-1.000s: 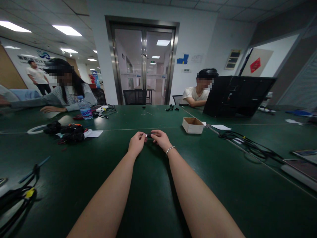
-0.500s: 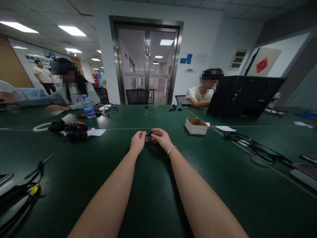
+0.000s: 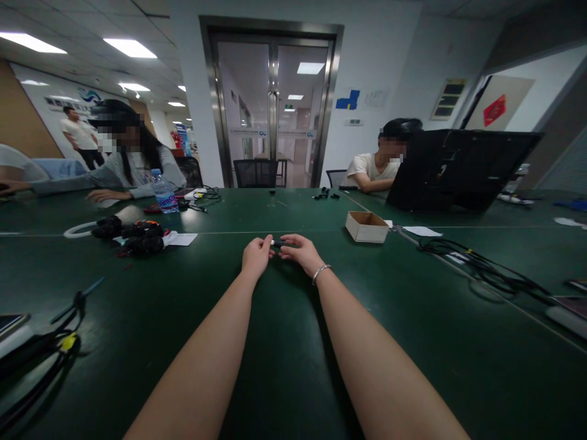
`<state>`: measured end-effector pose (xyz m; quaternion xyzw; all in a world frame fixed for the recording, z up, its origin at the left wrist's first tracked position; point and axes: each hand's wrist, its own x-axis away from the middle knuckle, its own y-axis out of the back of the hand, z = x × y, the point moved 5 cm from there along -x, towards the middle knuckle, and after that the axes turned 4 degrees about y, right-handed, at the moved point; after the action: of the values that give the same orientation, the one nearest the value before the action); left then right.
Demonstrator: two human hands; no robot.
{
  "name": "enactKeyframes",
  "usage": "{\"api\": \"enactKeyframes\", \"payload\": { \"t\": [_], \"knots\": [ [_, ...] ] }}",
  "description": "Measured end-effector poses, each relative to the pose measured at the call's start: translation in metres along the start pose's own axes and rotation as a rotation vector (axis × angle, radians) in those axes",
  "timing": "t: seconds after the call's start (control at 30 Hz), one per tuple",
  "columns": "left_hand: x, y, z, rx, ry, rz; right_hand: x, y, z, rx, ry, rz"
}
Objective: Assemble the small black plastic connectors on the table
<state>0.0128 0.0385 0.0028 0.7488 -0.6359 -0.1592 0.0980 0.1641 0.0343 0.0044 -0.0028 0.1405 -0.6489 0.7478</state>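
Between my two hands, over the middle of the green table (image 3: 284,330), is a small dark cylindrical piece (image 3: 277,244) with a shiny, metal-looking left end. Its exact kind is too small to make out. My left hand (image 3: 258,256) has thumb and fingers closed on the shiny end. The dark end is pinched by the fingertips of my right hand (image 3: 300,252), which has a silver bracelet (image 3: 321,274) at its wrist. Fingers hide part of the piece.
An open cardboard box (image 3: 367,229) stands to the right of my hands. Black cables (image 3: 486,269) lie farther right, more cables (image 3: 59,360) at near left. Dark bundled gear (image 3: 137,235) and a water bottle (image 3: 164,192) are left. Two people sit across, one behind a monitor (image 3: 463,171).
The view has tilted slightly down. Both hands stay together on the small dark piece, whose shiny end now shows more clearly between the fingers.
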Motion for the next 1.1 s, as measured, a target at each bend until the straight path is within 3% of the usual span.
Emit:
{"api": "enactKeyframes", "payload": {
  "t": [0.3,0.6,0.77,0.97,1.1],
  "knots": [
    [0.009,0.002,-0.011,-0.241,-0.069,-0.004,0.002,0.004,0.001,-0.086,-0.014,0.019],
    [0.01,0.008,-0.013,-0.285,-0.048,-0.036,0.002,0.002,0.001,-0.122,-0.042,0.081],
    [0.008,0.003,-0.01,-0.241,-0.12,-0.03,0.003,0.004,0.001,-0.136,-0.074,0.023],
    [0.002,-0.01,-0.005,-0.024,-0.287,0.083,0.0,0.009,-0.001,-0.128,-0.081,-0.066],
    [0.0,-0.011,-0.001,0.084,-0.246,0.095,0.001,0.008,0.0,-0.137,-0.08,-0.056]
  ]
}}
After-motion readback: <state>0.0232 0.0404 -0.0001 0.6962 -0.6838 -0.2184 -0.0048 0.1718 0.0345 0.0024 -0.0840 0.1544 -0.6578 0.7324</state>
